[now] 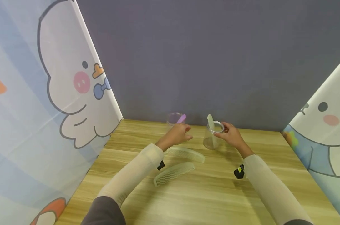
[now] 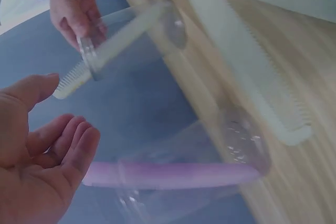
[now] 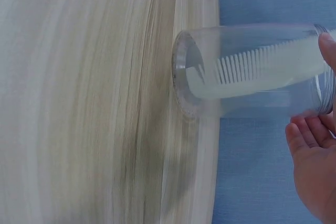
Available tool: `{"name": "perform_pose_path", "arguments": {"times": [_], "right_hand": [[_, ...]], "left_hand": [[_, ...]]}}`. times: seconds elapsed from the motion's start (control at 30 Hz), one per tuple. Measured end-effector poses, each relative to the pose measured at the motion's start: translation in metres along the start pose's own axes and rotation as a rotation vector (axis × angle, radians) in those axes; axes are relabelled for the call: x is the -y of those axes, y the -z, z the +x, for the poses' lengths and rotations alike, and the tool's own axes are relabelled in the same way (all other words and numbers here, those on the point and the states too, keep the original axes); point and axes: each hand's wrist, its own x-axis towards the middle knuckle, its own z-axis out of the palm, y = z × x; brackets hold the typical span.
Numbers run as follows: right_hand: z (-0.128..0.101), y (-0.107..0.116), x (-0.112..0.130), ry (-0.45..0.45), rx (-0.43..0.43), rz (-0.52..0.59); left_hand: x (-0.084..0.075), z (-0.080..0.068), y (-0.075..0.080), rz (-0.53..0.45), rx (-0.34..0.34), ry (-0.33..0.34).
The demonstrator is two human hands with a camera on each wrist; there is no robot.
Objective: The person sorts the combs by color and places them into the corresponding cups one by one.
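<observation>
The pale wood-grain surface stretches beneath both hands and runs back to a grey wall, with cartoon-printed cloth panels at either side. The left hand hangs above that surface with nothing in it, its fingers relaxed and slightly spread, palm showing in the left wrist view. Just beyond those fingertips stands a clear plastic jar holding a purple comb, whose end sticks out past the rim close to the fingers. The right hand holds a second clear plastic jar at its rim, thumb and fingers curled about the lip; the base of this jar rests on the surface, and it sits between the two hands. Inside it stands a pale green plastic comb, leaning, its upper end rising out of the mouth just beside the right fingers. Under and just behind the left wrist lie two more pale green combs on the surface: one curved comb nearer the left fingers, and another comb farther back toward the person, close to the first but not clearly touching it. Both forearms wear cream sleeves.
</observation>
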Motion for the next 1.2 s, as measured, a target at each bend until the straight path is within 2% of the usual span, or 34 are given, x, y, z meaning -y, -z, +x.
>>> {"name": "perform_pose_path", "arguments": {"times": [0.13, 0.27, 0.37, 0.47, 0.7, 1.0, 1.2], "right_hand": [[-0.001, -0.001, -0.002, 0.003, -0.006, -0.002], [-0.001, -0.002, -0.004, 0.0, -0.011, -0.003], [-0.001, -0.004, -0.005, -0.005, -0.009, -0.004], [-0.001, -0.005, -0.005, 0.005, -0.013, 0.0], [-0.002, -0.003, -0.003, 0.012, -0.032, 0.006], [-0.003, -0.002, -0.003, 0.005, -0.032, 0.001], [-0.005, -0.004, -0.005, 0.0, -0.037, -0.01]], "left_hand": [[0.016, -0.013, -0.009, 0.016, 0.014, -0.04], [0.033, -0.027, -0.019, 0.006, 0.073, -0.015], [0.046, -0.036, -0.027, 0.04, 0.13, 0.021], [0.056, -0.042, -0.034, 0.085, 0.151, 0.037], [0.072, -0.049, -0.052, 0.105, 0.183, 0.109], [0.083, -0.052, -0.064, 0.132, 0.171, 0.107], [0.088, -0.053, -0.07, 0.133, 0.194, 0.103]]}}
